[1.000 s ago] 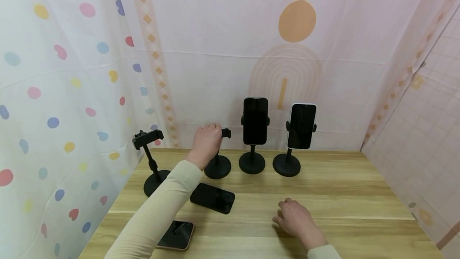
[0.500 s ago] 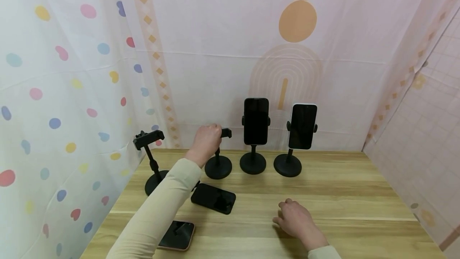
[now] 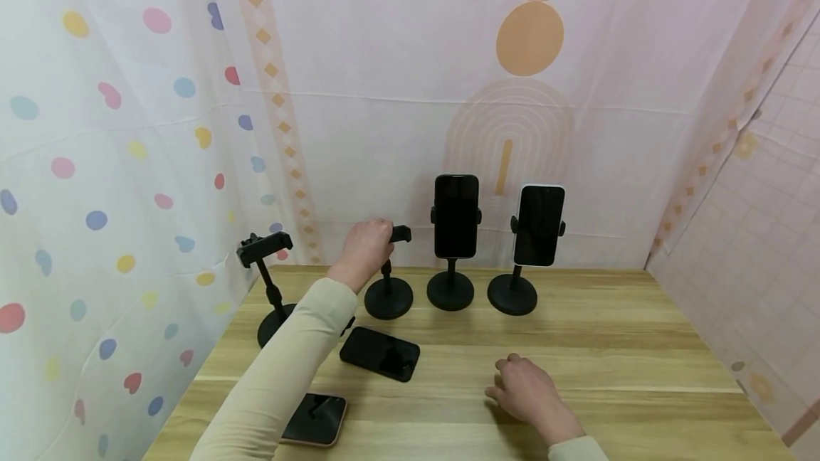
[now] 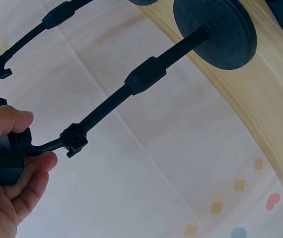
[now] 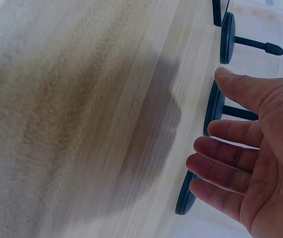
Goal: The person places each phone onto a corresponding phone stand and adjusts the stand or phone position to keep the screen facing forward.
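My left hand (image 3: 362,251) grips the clamp head of a black phone stand (image 3: 388,298), whose round base is on the table. In the left wrist view, thumb and fingers pinch the back of the clamp head (image 4: 8,161), above the thin stem (image 4: 104,110). Part of the clamp sticks out to the right of the hand in the head view. My right hand (image 3: 528,393) holds nothing and hovers over the table. Its fingers (image 5: 226,158) are spread and gently bent in the right wrist view. A black phone (image 3: 380,353) lies flat in front of the gripped stand.
Two stands to the right carry a black phone (image 3: 456,216) and a white-edged phone (image 3: 540,225). At the left is another stand with a bare clamp (image 3: 264,247). One more phone (image 3: 315,420) lies near my left sleeve. A patterned curtain (image 3: 384,126) hangs behind the table (image 3: 615,347).
The gripped clamp head has tipped very slightly, its exposed end moving a little up and left. My right hand and the phones stay where they were.
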`<action>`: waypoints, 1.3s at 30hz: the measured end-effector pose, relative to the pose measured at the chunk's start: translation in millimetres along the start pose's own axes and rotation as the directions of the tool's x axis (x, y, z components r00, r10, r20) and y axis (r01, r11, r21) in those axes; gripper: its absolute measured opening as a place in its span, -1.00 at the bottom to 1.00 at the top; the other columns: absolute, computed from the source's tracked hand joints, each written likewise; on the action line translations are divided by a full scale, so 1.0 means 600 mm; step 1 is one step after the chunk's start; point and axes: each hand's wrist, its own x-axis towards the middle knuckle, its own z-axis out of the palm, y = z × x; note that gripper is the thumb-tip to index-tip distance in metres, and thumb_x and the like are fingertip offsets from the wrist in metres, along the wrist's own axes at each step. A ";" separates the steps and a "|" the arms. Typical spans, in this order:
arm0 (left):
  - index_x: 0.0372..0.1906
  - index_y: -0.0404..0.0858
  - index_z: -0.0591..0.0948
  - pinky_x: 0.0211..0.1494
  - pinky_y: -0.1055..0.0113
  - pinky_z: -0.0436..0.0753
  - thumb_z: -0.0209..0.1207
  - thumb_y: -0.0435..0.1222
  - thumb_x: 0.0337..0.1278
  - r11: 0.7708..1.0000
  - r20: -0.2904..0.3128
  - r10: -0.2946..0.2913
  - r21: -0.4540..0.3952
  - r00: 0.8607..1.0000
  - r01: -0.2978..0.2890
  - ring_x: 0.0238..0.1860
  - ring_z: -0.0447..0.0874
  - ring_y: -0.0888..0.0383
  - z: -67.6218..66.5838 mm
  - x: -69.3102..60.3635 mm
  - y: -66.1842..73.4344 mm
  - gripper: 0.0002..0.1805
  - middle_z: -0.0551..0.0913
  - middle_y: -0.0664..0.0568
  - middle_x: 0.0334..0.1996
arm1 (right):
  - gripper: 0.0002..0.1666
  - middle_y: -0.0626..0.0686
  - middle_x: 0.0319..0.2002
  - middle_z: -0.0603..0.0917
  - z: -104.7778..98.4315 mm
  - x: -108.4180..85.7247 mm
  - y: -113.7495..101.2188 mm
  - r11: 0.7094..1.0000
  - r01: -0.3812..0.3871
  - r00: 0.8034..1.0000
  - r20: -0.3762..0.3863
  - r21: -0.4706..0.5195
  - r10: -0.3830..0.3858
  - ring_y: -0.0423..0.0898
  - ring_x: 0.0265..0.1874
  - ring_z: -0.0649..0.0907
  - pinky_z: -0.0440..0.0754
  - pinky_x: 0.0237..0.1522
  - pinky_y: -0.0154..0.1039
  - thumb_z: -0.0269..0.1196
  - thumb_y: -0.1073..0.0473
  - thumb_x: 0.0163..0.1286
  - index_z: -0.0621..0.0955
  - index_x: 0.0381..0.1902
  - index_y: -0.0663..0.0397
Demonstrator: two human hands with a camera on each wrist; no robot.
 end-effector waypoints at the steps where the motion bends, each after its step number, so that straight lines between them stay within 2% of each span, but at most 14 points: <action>1: -0.31 -0.36 0.64 -0.33 0.20 0.66 0.39 -0.32 0.14 1.000 0.009 -0.010 -0.011 1.000 0.011 -0.41 0.69 0.00 -0.001 0.001 -0.001 -0.82 0.66 -0.09 -0.41 | -0.54 0.17 -0.29 0.62 0.000 0.000 0.000 1.000 0.001 1.000 0.000 0.000 -0.001 0.13 -0.30 0.65 0.61 -0.21 0.08 0.48 0.04 0.17 0.66 -0.18 0.33; 13: -0.36 -0.31 0.63 -0.30 0.14 0.63 0.33 -0.33 0.19 0.989 0.098 -0.072 -0.122 0.993 0.084 -0.42 0.66 0.00 -0.015 0.016 -0.012 -0.87 0.68 -0.08 -0.45 | -0.54 0.16 -0.29 0.62 -0.002 0.002 0.000 1.000 0.002 1.000 0.006 0.005 -0.002 0.11 -0.30 0.65 0.62 -0.22 0.07 0.48 0.04 0.17 0.66 -0.17 0.32; 17: -0.37 -0.29 0.62 -0.29 0.14 0.61 0.31 -0.34 0.19 0.985 0.109 -0.083 -0.145 0.991 0.098 -0.43 0.64 0.02 -0.017 0.018 -0.015 -0.89 0.68 -0.07 -0.46 | -0.54 0.16 -0.30 0.62 -0.003 0.002 0.000 1.000 0.000 1.000 0.015 0.010 -0.001 0.11 -0.31 0.65 0.62 -0.22 0.06 0.48 0.04 0.18 0.66 -0.17 0.33; 24: -0.34 -0.31 0.65 -0.30 0.14 0.63 0.33 -0.34 0.18 0.986 0.092 -0.066 -0.149 0.994 0.080 -0.42 0.65 0.02 -0.016 0.015 -0.013 -0.89 0.69 -0.08 -0.43 | -0.54 0.16 -0.30 0.62 -0.005 0.002 -0.003 1.000 0.000 1.000 0.023 0.015 0.000 0.11 -0.31 0.65 0.62 -0.22 0.07 0.48 0.04 0.18 0.66 -0.17 0.34; 32: -0.34 -0.33 0.64 -0.28 0.13 0.66 0.35 -0.35 0.16 0.989 0.033 -0.046 -0.142 0.998 0.051 -0.38 0.70 -0.02 -0.010 0.011 -0.009 -0.88 0.71 -0.12 -0.40 | -0.53 0.17 -0.28 0.63 -0.007 0.004 -0.005 1.000 -0.011 0.999 0.046 0.017 0.011 0.10 -0.30 0.65 0.62 -0.21 0.06 0.46 0.04 0.20 0.66 -0.15 0.34; 39: -0.31 -0.32 0.64 -0.24 0.13 0.66 0.36 -0.33 0.15 0.991 0.024 -0.038 -0.126 0.999 0.041 -0.34 0.70 -0.02 -0.009 0.008 -0.004 -0.86 0.71 -0.10 -0.37 | -0.53 0.17 -0.27 0.62 -0.006 0.005 -0.005 1.000 -0.005 0.998 0.057 0.017 0.004 0.11 -0.29 0.65 0.62 -0.20 0.07 0.45 0.04 0.21 0.65 -0.14 0.34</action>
